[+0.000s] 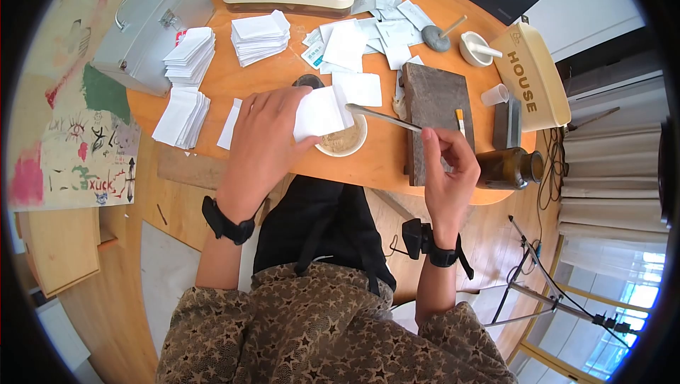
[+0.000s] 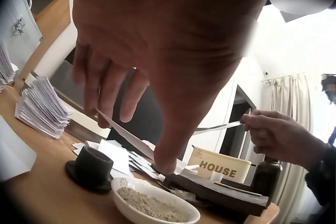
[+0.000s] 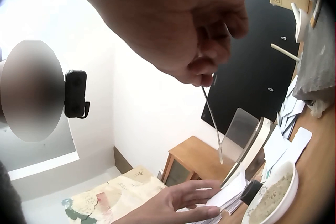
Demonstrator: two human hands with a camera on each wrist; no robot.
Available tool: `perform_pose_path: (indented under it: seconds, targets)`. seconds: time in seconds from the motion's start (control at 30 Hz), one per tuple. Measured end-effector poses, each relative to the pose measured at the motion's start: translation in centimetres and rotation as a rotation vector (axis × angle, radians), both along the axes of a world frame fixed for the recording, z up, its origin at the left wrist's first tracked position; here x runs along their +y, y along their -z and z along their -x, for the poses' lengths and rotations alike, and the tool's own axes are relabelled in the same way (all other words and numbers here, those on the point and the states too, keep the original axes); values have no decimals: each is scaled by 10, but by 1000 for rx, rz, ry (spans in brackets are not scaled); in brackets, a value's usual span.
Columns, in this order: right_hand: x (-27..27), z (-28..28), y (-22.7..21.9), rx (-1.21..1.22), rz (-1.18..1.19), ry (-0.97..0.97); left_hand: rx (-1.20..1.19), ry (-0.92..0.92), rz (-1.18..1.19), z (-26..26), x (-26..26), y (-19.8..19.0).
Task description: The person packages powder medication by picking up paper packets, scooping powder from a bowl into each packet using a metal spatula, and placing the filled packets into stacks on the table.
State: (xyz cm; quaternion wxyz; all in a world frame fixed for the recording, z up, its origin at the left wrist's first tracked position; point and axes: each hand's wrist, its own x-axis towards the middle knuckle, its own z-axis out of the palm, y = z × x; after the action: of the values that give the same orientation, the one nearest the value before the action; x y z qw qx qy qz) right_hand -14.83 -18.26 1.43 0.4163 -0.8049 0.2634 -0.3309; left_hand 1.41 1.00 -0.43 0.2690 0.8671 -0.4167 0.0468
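My left hand [image 1: 263,133] pinches a small white paper envelope [image 1: 319,113] between thumb and fingers, holding it tilted above a white bowl [image 2: 119,202]. Grey-brown powder [image 2: 149,205] fills much of the bowl. With thumb and fingertips my right hand [image 1: 451,172] grips the handle end of a thin metal spoon [image 1: 388,117]. The spoon's far tip overlaps the envelope's right edge in the head view. Just behind the bowl stands a small dark hat-shaped holder [image 2: 94,165], partly covered by the left hand in the head view.
Stacks of white envelopes [image 1: 260,37] stand at left and back, near a silver metal case [image 1: 152,30]. Loose packets [image 1: 393,30] lie at the back. On the right are a dark wooden board [image 1: 439,94], a brown glass bottle [image 1: 504,170], a mortar [image 1: 476,48] and a cream bin [image 1: 535,76].
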Motion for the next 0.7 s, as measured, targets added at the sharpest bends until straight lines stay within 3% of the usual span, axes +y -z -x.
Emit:
perform_pose_path:
  seconds: [0.7]
  targets:
    - [-4,1,11,89,-27,10,78,-32,119,21,7,12]
